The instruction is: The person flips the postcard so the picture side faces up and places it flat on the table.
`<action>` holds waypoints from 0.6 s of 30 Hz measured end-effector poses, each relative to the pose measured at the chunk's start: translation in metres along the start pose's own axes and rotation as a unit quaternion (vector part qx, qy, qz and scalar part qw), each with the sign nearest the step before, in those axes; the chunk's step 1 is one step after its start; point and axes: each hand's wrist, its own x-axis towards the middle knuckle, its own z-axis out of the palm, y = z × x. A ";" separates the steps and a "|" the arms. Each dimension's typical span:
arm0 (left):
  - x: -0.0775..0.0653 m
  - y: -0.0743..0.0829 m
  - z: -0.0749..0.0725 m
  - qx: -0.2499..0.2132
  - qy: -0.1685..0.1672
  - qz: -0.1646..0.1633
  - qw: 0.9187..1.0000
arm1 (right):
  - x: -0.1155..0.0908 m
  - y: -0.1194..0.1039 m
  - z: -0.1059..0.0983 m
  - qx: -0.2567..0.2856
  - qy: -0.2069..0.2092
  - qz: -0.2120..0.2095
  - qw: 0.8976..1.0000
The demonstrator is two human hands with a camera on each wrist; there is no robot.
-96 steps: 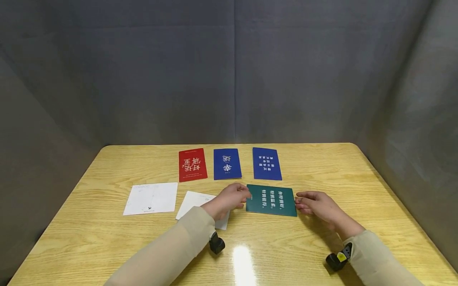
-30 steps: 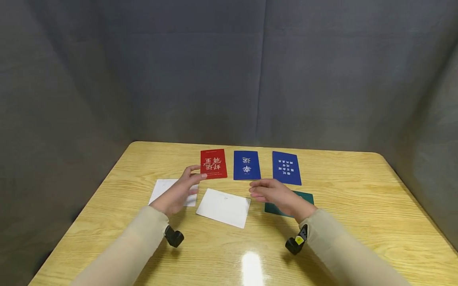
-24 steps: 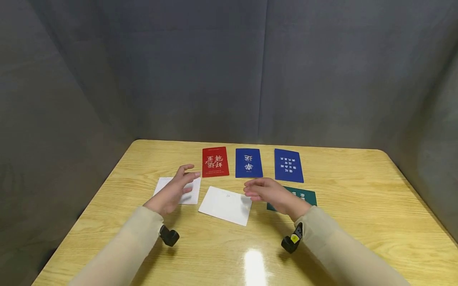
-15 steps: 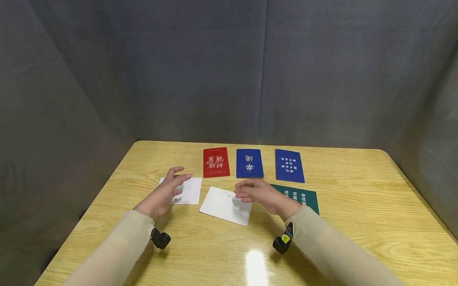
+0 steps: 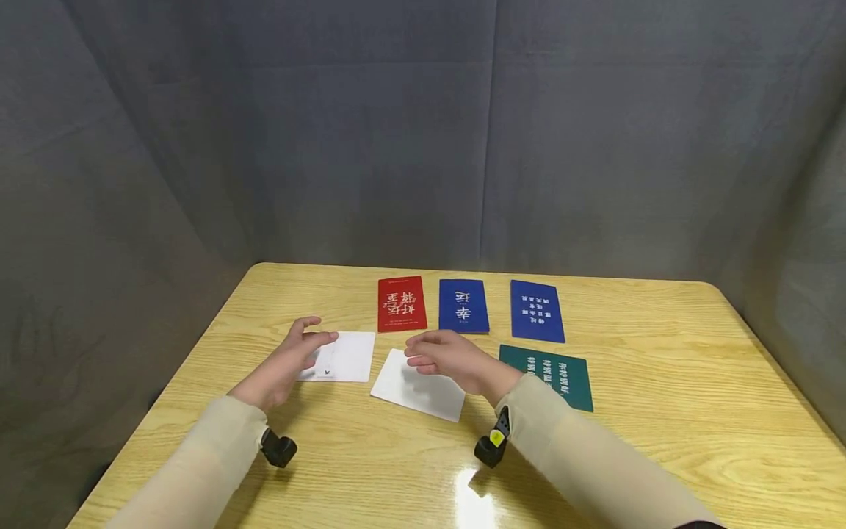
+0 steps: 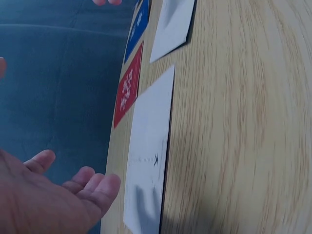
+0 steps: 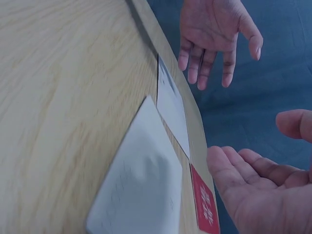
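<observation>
Loosely spread, left hand [image 5: 286, 360] hovered by the black-marked white card [image 5: 352, 357] and right hand [image 5: 456, 361], same deal, over the skewed white card [image 5: 421, 397] on the wooden table [image 5: 661, 367]; probably not touching, but gaps were hard to judge.

Dark grey drapes [image 5: 370, 162] around a pale wood-grain table [image 5: 674, 367], glare [image 5: 474, 503] near-side.

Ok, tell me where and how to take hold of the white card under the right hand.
Probably best: pinch the near long edge of the white card from the person's side with the right hand. It lies flat and thin, with bare table before that edge, while the other white card crowds its left end.
</observation>
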 end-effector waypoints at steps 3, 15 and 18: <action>-0.002 -0.003 -0.005 0.000 0.007 -0.006 1.000 | 0.006 0.002 0.009 0.022 0.003 0.006 1.000; -0.004 -0.006 -0.018 -0.010 0.036 -0.024 0.999 | 0.022 0.001 0.031 0.049 -0.003 0.022 0.999; -0.004 -0.006 -0.022 -0.007 0.040 -0.024 0.999 | 0.026 0.000 0.035 0.058 0.000 0.024 0.998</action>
